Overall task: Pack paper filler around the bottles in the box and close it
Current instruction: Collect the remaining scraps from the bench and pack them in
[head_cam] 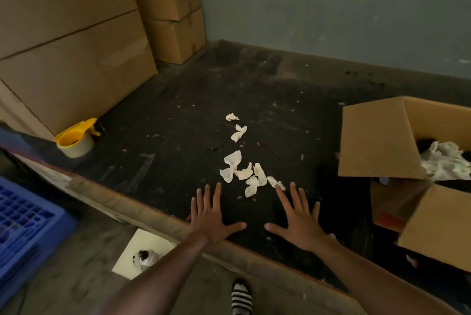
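Note:
An open cardboard box (382, 136) sits at the right edge of the dark table, its flaps up; crumpled white paper filler (446, 162) shows inside, and dark shapes beside it are too dim to name. Several loose scraps of white paper (244, 174) lie in a line down the middle of the table. My left hand (211, 215) and my right hand (298, 215) rest flat on the table near its front edge, fingers spread, holding nothing. The right fingertips touch the nearest scrap.
Stacked closed cardboard boxes (76, 60) stand at the back left and in the far corner (175, 9). A yellow tape dispenser (76, 140) sits at the table's left edge. A blue plastic crate (28, 220) is on the floor at left. A grey wall (331, 9) lies behind.

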`<state>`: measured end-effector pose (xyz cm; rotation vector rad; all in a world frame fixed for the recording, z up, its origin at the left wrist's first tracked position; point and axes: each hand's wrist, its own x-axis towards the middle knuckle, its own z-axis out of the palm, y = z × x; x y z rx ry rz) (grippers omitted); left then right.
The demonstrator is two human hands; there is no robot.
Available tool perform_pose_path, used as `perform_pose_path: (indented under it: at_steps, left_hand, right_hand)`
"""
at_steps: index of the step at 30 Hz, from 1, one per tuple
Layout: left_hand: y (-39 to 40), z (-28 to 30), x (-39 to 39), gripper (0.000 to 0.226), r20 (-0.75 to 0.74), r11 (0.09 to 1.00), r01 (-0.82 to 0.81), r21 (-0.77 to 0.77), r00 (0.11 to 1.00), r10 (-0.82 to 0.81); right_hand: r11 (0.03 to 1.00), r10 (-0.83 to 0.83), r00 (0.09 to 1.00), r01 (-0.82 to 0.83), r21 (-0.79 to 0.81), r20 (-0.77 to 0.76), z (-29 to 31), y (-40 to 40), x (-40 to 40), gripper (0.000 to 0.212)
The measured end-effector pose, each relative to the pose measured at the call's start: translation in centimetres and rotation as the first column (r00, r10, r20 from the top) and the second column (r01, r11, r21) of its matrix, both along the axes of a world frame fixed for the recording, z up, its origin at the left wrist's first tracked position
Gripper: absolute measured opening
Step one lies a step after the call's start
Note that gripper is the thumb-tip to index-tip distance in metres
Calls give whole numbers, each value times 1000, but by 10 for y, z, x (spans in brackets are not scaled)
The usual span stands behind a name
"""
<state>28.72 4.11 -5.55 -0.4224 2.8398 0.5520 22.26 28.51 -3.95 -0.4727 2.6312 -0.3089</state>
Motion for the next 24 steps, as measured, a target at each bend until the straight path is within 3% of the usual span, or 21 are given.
perform_pose_path:
  at_steps: [6,15,20,24]
  left_hand:
    - [-65,0,-56,127,-63,999,39,28,997,-37]
    - [-134,6,-142,116,-75,984,164,64,984,-160]
    - [-147,21,-225,92,-17,941,315,123,949,-316]
    - [-138,28,-276,84,-72,909,393,141,920,-386]
  right_hand:
    - [996,79,986,-84,-24,-148,-7,-78,-58,117]
    - [946,318,918,-322,23,-237,-8,-147,-118,101]
    - [927,369,886,-372,46,-281,-12,-162,-139,90]
    - [949,313,908,-311,55,-279,-17,-166,-146,76]
